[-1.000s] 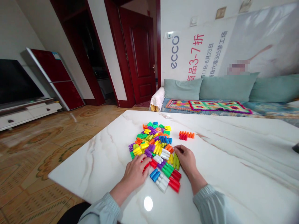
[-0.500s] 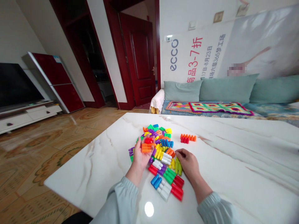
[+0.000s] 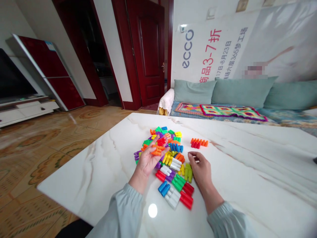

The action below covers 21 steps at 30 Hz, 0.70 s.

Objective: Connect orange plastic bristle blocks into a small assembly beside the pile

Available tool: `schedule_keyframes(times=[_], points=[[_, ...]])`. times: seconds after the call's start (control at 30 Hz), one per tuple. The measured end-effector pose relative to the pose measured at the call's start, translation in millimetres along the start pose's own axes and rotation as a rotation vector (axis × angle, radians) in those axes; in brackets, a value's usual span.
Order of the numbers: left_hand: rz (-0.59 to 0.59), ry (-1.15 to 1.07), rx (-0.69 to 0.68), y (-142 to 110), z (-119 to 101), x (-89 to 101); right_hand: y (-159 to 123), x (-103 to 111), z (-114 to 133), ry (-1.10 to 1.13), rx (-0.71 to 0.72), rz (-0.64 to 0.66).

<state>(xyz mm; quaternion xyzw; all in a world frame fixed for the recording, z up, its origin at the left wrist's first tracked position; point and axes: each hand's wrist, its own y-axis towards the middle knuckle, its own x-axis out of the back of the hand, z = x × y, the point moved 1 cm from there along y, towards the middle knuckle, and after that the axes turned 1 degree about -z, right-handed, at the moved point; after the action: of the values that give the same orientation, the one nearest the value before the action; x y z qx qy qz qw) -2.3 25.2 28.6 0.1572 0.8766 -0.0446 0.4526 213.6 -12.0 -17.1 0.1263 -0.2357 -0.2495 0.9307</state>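
A heap of small coloured plastic blocks lies on the white marble table. My left hand is raised palm up over the heap's left side, its fingers closed on an orange block and a red block. My right hand rests on the table at the heap's right edge, next to a green block, fingers loosely curled with nothing seen in them. A small separate group of orange and red blocks lies beyond the heap to the right.
The table's left edge and near corner drop to a patterned tiled floor. A sofa with teal cushions and a colourful mat stands behind the table. A red door and a TV stand are farther back.
My left hand has lifted from the table with an orange and a red block and turned palm up. My right hand has stayed at the heap's right edge. The camera has shifted slightly.
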Motion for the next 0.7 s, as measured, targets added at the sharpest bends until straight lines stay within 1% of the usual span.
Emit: schedule_keyframes(times=[0.07,0.1,0.17,0.23,0.33,0.43,0.5,0.6,0.7], points=[[-0.013,0.05,-0.004,0,4,-1.8,-4,2,10,0.001,0.133,-0.032],[-0.013,0.074,-0.006,-1,6,-2.8,-7,2,16,0.002,0.216,-0.02],[0.007,0.128,-0.002,-3,11,-4.8,-13,0,27,0.011,0.362,0.045],[0.041,0.189,0.013,-5,16,-6.8,-19,-3,34,0.024,0.436,0.125],[0.094,0.263,0.039,-8,23,-9.9,-23,-7,38,0.064,0.45,0.207],[0.135,0.308,0.065,-11,27,-13.0,-24,-8,39,0.117,0.422,0.261],[0.14,0.32,0.079,-12,27,-14.2,-24,-8,40,0.14,0.403,0.293],[0.127,0.307,0.092,-13,26,-14.7,-26,-7,45,0.173,0.397,0.288],[0.104,0.292,0.067,-14,26,-14.8,-28,-10,49,0.217,0.405,0.271]])
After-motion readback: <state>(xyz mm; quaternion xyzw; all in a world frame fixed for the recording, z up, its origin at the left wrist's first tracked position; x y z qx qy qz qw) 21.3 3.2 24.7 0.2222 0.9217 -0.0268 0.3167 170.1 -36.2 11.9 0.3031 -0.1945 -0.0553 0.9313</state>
